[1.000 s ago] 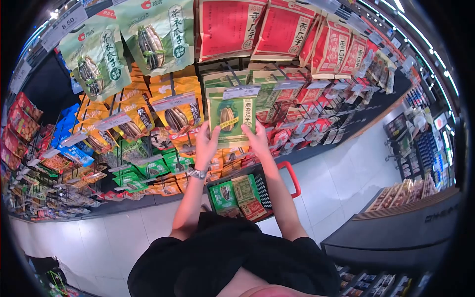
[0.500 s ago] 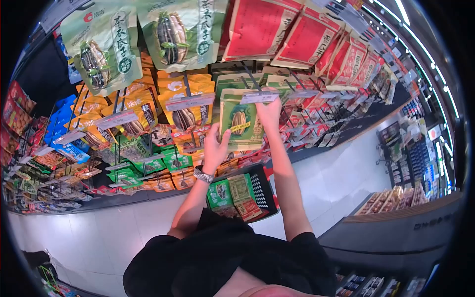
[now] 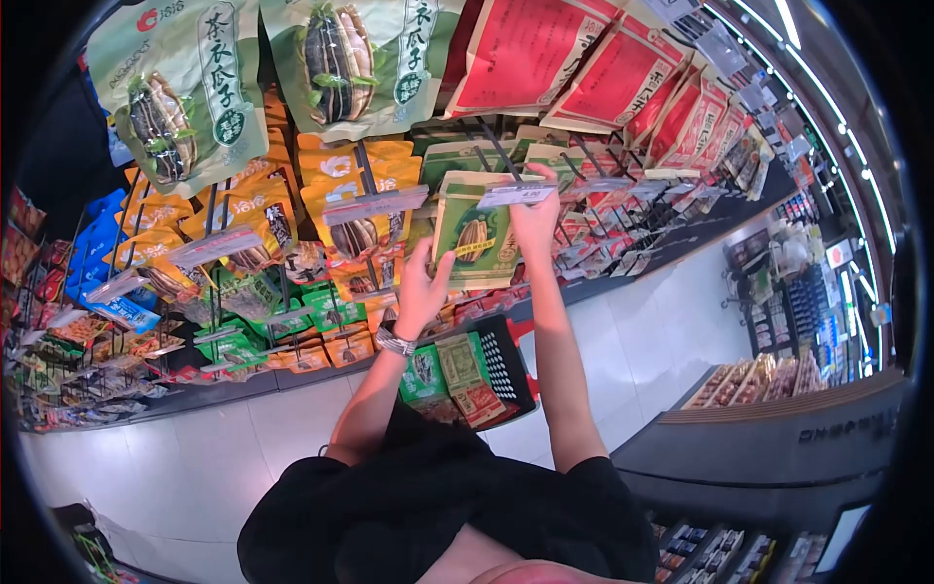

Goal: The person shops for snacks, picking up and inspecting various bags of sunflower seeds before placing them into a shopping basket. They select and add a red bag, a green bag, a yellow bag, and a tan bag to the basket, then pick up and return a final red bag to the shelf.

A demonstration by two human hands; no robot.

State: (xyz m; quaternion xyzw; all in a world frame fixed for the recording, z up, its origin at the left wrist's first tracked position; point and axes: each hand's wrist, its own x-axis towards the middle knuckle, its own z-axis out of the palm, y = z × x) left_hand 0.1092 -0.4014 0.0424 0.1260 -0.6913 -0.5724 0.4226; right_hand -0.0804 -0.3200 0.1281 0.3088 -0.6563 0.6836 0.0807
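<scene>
A green bag of sunflower seeds (image 3: 475, 229) with a seed picture on its front hangs upright in front of the rack, between my two hands. My left hand (image 3: 421, 297), with a patterned band at the wrist, grips the bag's lower left edge. At the upper right edge of the same bag is my right hand (image 3: 535, 229), closed around it with the fingers partly hidden. A price tag (image 3: 518, 194) on a hook end covers part of the bag's top and those fingers. More green bags (image 3: 467, 156) hang right behind.
Large pale green bags (image 3: 341, 68) and red bags (image 3: 506, 58) hang above. Orange bags (image 3: 355, 185) fill hooks at left. Below my hands stands a dark shopping basket (image 3: 508, 360) holding several packets. Tiled floor (image 3: 623, 336) runs beside the rack; a dark counter (image 3: 769, 438) stands at right.
The view has shifted slightly. Both hands stay at the green bag, and my right hand sits a little farther right along its edge by the price tag.
</scene>
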